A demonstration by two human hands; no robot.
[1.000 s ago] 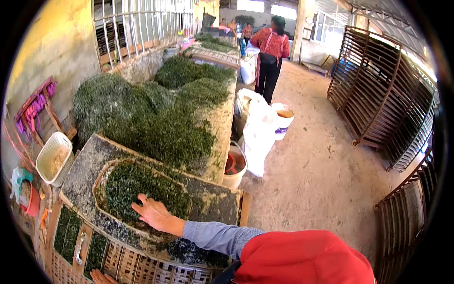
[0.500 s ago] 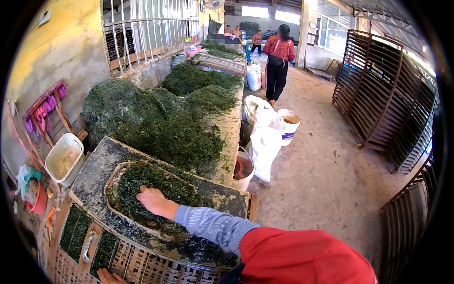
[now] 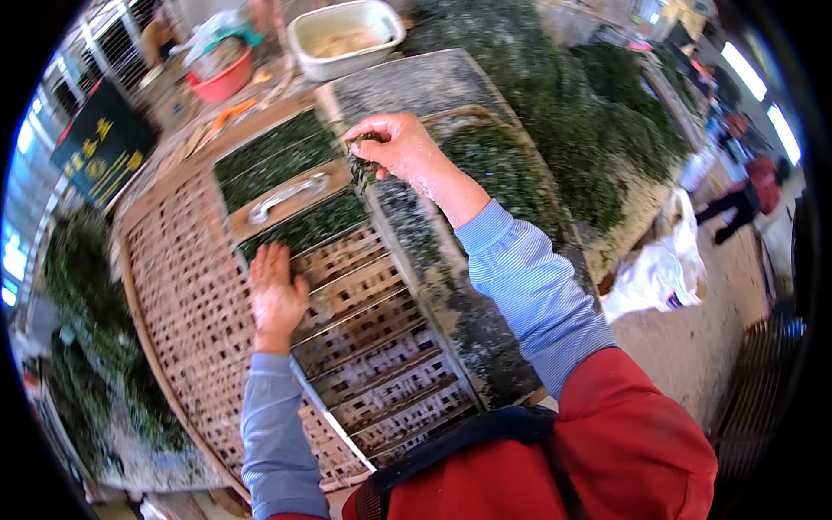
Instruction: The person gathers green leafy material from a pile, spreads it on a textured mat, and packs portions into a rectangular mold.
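Note:
My right hand [image 3: 400,156] pinches a small clump of dark green, wet-looking leafy shreds [image 3: 360,166], just above the edge of a slatted metal frame [image 3: 325,334]. That frame lies on a round woven bamboo tray [image 3: 182,251]. Its far sections hold flat layers of the same green shreds [image 3: 279,162]; in the nearer ones the weave shows through. A wooden bar with a metal handle [image 3: 288,198] rests across the filled part. My left hand [image 3: 277,299] lies flat, fingers stretched, at the frame's left side, its fingertips by the green layer.
Right of the frame, a dark board [image 3: 416,91] carries an oval heap of shreds [image 3: 494,160]. A larger green pile [image 3: 572,113] lies beyond. A white basket [image 3: 347,39] and red bowl [image 3: 224,78] stand at the far side. White sacks [image 3: 663,269] and a person [image 3: 754,195] are at right.
The view has swung left over the tray. My right hand has come off the heap on the board and now holds a green clump over the frame's edge.

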